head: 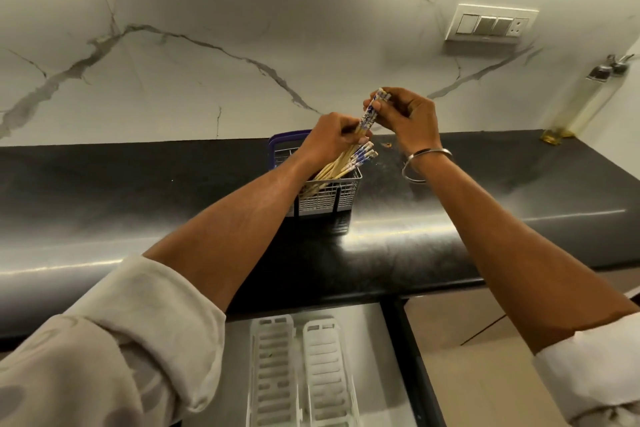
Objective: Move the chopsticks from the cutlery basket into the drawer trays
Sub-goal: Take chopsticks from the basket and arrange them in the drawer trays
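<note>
Hidden or unclear: left forearm crosses in front of the cutlery basket [341, 196], covering its left half; only the right front mesh wall and a strip of blue rim behind the hand show. Lower ends of the basket chopsticks [349, 163] are lost inside the mesh. How many sticks are in the lifted bundle cannot be counted; fingers cover its middle. Both drawer trays [323, 371] run off the bottom edge, as does the open drawer [363, 322] around them. Bottle [585, 97] at far right is partly cut off and distorted by the wide lens.

Hands: left hand [330, 140], grip clenched round the pale wooden shafts of the lifted chopsticks [370, 113], just above the basket. Right hand [408, 114], grip pinching the blue-and-white patterned tops of the same bundle between fingertips and thumb. Bundle tilts up and to the right, clear of the basket. A metal bangle [426, 165] hangs on the right wrist. Pale rolled sleeves on both arms.

Task things: remaining chopsticks lean to the right in the basket, patterned ends sticking out past its right rim. Basket stands on the black counter [138, 184], toward the back. Two white slotted trays lie side by side in the drawer below the counter edge, nothing seen in them.

Around: marble-veined wall [207, 45] behind; switch plate [491, 22] upper right; small brownish speck on the counter just right of the basket.
</note>
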